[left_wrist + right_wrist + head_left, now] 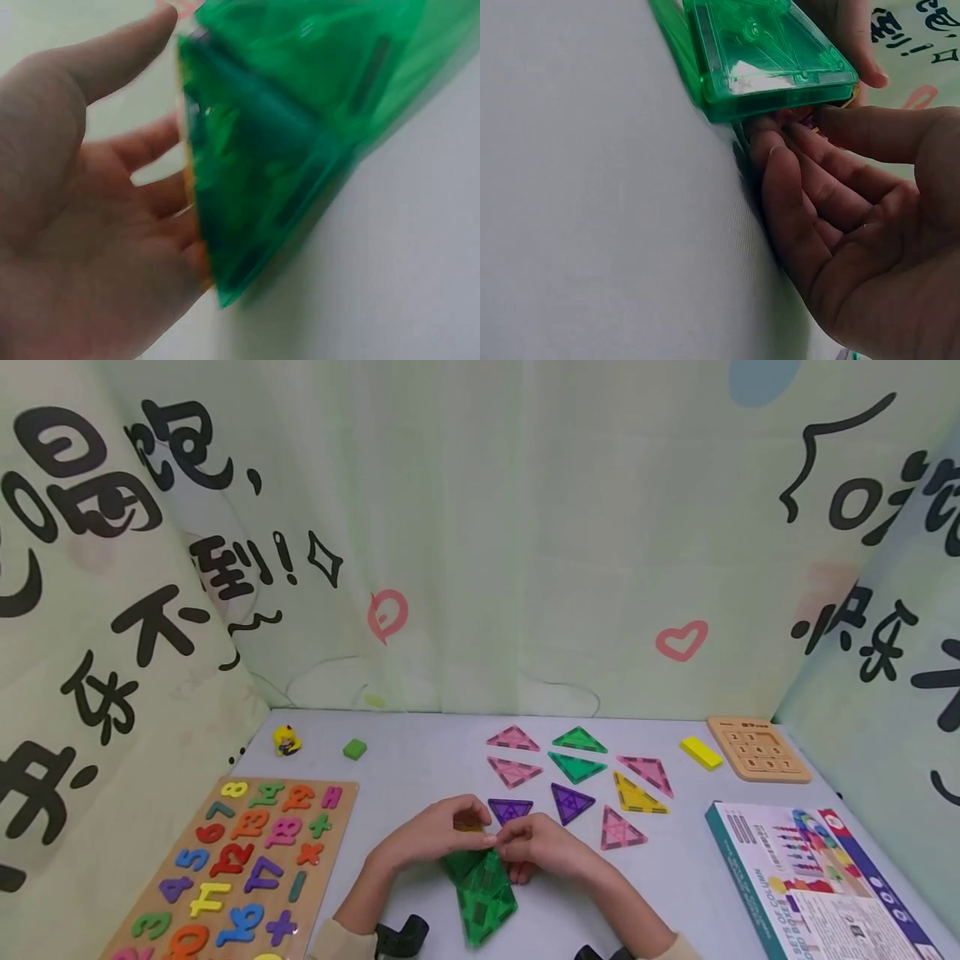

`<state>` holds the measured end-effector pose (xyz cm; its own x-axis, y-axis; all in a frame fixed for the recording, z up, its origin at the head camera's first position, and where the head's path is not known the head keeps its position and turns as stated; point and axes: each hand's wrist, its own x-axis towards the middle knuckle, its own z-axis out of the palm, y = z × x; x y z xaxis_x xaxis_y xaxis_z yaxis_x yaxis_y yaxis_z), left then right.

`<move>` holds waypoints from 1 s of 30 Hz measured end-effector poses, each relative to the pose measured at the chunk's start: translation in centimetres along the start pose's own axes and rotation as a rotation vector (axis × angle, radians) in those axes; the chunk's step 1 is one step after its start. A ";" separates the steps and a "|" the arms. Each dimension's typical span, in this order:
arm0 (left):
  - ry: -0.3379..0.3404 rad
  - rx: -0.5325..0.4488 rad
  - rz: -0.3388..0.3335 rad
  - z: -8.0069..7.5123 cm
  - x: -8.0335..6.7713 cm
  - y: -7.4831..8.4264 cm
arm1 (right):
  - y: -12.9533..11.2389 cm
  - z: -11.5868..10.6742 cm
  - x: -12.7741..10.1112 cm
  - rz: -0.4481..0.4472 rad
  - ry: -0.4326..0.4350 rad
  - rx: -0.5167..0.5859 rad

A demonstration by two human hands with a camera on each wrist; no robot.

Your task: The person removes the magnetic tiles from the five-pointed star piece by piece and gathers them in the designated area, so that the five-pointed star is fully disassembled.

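Hands meet at lower centre of the head view, over a cluster of green tiles (pixel 480 885) that lies on the white surface (pixel 420 760) and rises toward the fingers. The left hand (pixel 431 835) has thumb and fingers curled at the top edge of the green shape; from its wrist view the palm (pixel 82 247) lies open against the tiles' side with an orange sliver just showing at the edge. The right hand (pixel 543 847) curls its fingers (pixel 795 187) under the raised corner of the green tile (pixel 765 52), a narrow grip with something reddish tucked in the gap; what that piece is cannot be told.

Risk, as a judgement: these joints look held only at their edges, so a twist from either hand could fold the shape flat or pop a panel off. The wrist view is blurred, which suggests a quick move, and speed would worsen that.

Room is fair. Loose triangles fan out above and right of the hands, the nearest purple triangle (pixel 511 810) just beside the fingertips, a pink triangle (pixel 619 831) close to the right wrist. A sweep could scatter them. The number puzzle board (pixel 232 868) fills the lower left; a printed box (pixel 810 877) sits lower right. The near edge lies just below the forearms.
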<state>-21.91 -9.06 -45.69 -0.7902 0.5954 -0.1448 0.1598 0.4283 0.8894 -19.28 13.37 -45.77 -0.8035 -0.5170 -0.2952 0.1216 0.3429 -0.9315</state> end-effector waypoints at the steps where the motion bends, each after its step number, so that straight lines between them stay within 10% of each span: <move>1: -0.029 -0.014 0.009 -0.3 -0.1 -0.1 | 0.0 0.1 0.0 0.001 -0.011 0.013; 12: -0.154 -0.057 -0.016 -2.0 -1.0 -0.6 | 0.1 0.8 0.1 0.008 -0.032 0.144; 30: -0.094 -0.023 0.011 -1.7 -0.8 -1.1 | 0.4 0.8 0.1 0.004 -0.038 0.187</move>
<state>-22.46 -11.12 -45.81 -0.7291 0.6618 -0.1745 0.1534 0.4065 0.9007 -18.86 12.80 -46.32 -0.7807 -0.5462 -0.3036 0.2342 0.1948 -0.9525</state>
